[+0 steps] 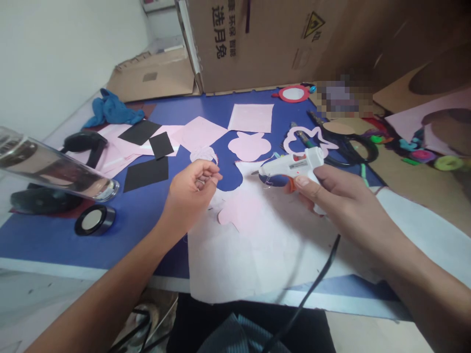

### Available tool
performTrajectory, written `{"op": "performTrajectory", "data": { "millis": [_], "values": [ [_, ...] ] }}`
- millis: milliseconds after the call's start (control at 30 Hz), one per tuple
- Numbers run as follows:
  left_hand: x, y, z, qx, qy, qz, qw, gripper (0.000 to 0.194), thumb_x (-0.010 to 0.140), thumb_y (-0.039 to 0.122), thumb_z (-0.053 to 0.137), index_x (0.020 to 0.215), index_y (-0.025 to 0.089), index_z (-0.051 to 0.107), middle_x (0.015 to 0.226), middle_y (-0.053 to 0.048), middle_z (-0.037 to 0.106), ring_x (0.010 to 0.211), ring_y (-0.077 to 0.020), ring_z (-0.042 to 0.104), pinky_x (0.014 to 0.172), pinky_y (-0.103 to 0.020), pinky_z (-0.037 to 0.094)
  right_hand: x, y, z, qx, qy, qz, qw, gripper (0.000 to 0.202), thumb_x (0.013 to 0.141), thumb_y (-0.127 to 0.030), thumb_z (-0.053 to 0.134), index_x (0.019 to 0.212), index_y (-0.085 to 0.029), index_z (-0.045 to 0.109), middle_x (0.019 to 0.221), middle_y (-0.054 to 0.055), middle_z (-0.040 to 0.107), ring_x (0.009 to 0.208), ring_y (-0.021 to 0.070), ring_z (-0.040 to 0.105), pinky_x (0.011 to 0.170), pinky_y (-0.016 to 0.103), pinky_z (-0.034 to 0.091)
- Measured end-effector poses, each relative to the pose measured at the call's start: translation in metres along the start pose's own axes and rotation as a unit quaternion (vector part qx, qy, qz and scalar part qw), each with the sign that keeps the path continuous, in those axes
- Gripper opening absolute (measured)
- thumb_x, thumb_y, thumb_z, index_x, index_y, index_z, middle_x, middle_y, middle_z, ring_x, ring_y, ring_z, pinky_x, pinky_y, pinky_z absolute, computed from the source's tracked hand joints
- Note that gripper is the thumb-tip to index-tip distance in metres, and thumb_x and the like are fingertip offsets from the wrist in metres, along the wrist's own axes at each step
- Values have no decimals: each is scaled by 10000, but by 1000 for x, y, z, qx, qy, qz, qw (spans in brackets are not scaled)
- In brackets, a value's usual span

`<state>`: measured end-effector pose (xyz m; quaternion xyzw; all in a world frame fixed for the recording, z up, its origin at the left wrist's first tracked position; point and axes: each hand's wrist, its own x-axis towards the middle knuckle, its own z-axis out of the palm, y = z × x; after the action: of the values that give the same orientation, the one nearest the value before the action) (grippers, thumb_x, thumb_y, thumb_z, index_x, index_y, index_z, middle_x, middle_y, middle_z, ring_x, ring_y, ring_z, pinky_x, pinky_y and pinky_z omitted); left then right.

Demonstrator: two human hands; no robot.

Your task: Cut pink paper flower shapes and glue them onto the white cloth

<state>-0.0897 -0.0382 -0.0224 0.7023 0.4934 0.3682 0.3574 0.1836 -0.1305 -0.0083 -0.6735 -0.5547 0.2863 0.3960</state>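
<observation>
My right hand (pixel 327 189) is wrapped round a white glue gun (pixel 294 166) with an orange trigger, its nozzle pointing left over the white sheet (pixel 235 264). My left hand (pixel 195 186) is raised left of the nozzle, fingers curled and fingertips together; what they hold, if anything, is too small to name. Below and between the hands, a pink cut-out (pixel 239 211) lies on the white sheet. Just beyond are a pink cloud-like piece (pixel 250 147) and a pink outline frame (pixel 290 142). A round pale piece (pixel 202 154) sits behind my left hand.
A clear glass (pixel 55 164), a round black-rimmed object (pixel 93 220) and black squares (pixel 147 174) are at the left. Black-handled scissors (pixel 353 149) lie at the right. A large cardboard box (pixel 265 54) stands behind. The gun's black cord (pixel 316 282) crosses the front edge.
</observation>
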Motion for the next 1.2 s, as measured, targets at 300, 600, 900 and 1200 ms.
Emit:
{"op": "performTrajectory", "data": {
  "millis": [300,600,900,1200],
  "values": [
    [-35,0,-9,224,-116,252,934,473,973,55,489,1392,248,595,1291,-79,788,1179,-261,748,1001,-464,588,0,-5,-5,-7,7,12,1000,536,1019,-676,636,707,-240,659,654,-4,581,668,194,518,614,354,305],
    [-47,-16,2,336,-150,339,866,620,956,-47,396,1533,170,457,1187,-114,813,1159,-295,730,925,-468,582,1,-4,-5,2,-2,15,1000,513,1009,-684,639,759,-240,698,650,-12,567,665,194,505,620,363,314],
    [-40,-17,-1,280,-176,304,893,646,913,-62,409,1496,200,504,1223,-110,790,1087,-265,737,902,-446,627,0,-4,-4,12,-2,14,1000,542,1006,-696,642,712,-240,626,645,-13,559,648,191,495,613,359,303],
    [-28,-5,-11,255,-230,207,916,757,801,-85,434,1475,237,555,1410,-88,736,1188,-243,729,984,-427,625,-1,-4,-6,-8,1,18,1000,559,1011,-695,635,686,-242,584,655,-10,551,660,188,492,610,357,296]
  ]
}}
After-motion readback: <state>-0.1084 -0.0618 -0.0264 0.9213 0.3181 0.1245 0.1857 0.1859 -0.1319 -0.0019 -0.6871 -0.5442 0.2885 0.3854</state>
